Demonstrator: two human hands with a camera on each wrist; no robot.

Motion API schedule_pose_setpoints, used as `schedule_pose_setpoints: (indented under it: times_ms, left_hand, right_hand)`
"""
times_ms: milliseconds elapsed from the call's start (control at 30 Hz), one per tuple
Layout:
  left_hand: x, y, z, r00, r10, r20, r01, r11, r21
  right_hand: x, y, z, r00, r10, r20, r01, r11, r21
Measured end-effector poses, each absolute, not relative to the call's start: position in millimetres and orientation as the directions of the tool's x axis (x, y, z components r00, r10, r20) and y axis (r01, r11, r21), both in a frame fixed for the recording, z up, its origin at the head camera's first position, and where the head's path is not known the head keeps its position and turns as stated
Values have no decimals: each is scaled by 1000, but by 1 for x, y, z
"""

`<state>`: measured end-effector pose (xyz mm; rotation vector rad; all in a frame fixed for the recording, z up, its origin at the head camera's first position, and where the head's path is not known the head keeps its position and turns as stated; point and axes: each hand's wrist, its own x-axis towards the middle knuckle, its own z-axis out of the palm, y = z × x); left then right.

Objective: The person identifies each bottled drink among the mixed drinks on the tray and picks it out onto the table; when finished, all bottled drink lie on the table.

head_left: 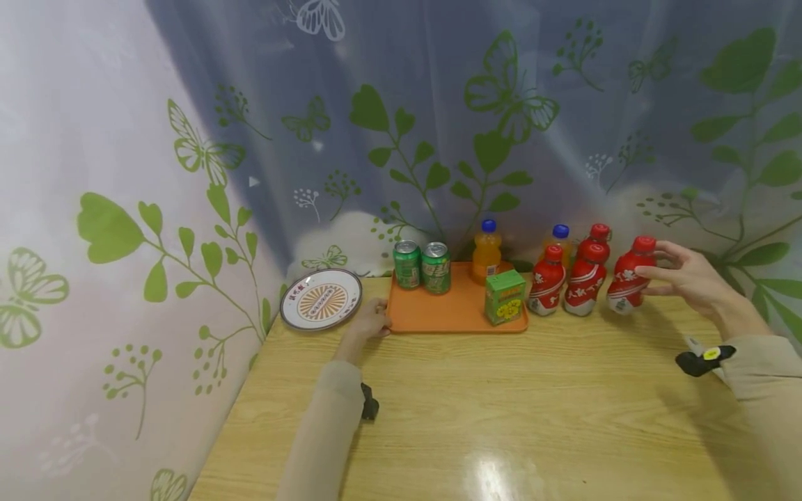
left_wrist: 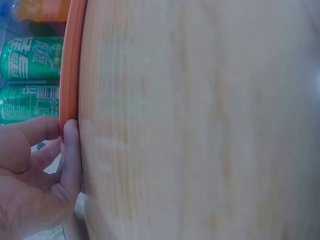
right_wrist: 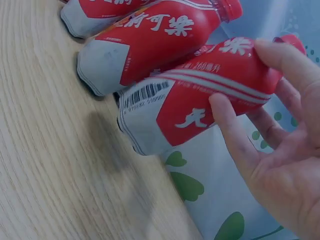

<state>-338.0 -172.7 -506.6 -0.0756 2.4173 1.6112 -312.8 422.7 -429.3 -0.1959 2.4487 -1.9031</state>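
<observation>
My left hand (head_left: pixel 372 320) pinches the left front corner of an orange tray (head_left: pixel 432 321); the left wrist view shows thumb and finger on either side of its rim (left_wrist: pixel 72 65). Two green drink cans (head_left: pixel 407 264), an orange-drink bottle (head_left: pixel 486 254) with a blue cap and a green drink carton (head_left: pixel 505 298) stand on the tray. At the right, my right hand (head_left: pixel 695 282) holds a red-and-white drink bottle (head_left: pixel 631 275) by its upper part. That bottle leans to one side; whether its base touches the table I cannot tell.
Several more red bottles (head_left: pixel 546 282) stand between the tray and the held one, with another blue-capped orange bottle (head_left: pixel 560 240) behind them. A patterned plate (head_left: pixel 321 299) lies left of the tray on the wooden table (head_left: pixel 451 403). A printed curtain (head_left: pixel 407 104) hangs behind.
</observation>
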Motion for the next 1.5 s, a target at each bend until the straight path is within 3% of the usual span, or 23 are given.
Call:
schedule_pose_setpoints:
  times_ms: [267,767,1100,1233,1333,1400,1500]
  left_hand:
    - [-337,-172,-503,-972,85,-221,-170,398,902]
    - [-335,-172,-498,-970,86,-226,-177,386,906]
    - [-334,-171,-503,-970,88,-228,-175,401,899]
    - [-335,-172,-506,-972,75,-224,-175,410,895]
    - [-335,-171,-507,-973,68,-219,-172,413,894]
    - [-335,-171,-505,-974,65,-217,-172,410,896]
    - [-335,-170,-504,-976,58,-212,-172,397,902]
  right_hand:
    - [-318,422,-440,-992,-118,35,-75,350,-934]
    - [-318,416,-437,-996,-90,-5,-34,429,-903]
    - [-303,398,-442,-996,20,86,-56,610,-790]
    - [-291,375,-431,-964,171,203,-33,684,-729]
    - [-280,338,-412,-873,278,400,-109,689,-716]
    - [-274,308,-398,-809,267,524,-212,698,-684]
    - [-271,263,-383,-768,146,623,-360,707,-609]
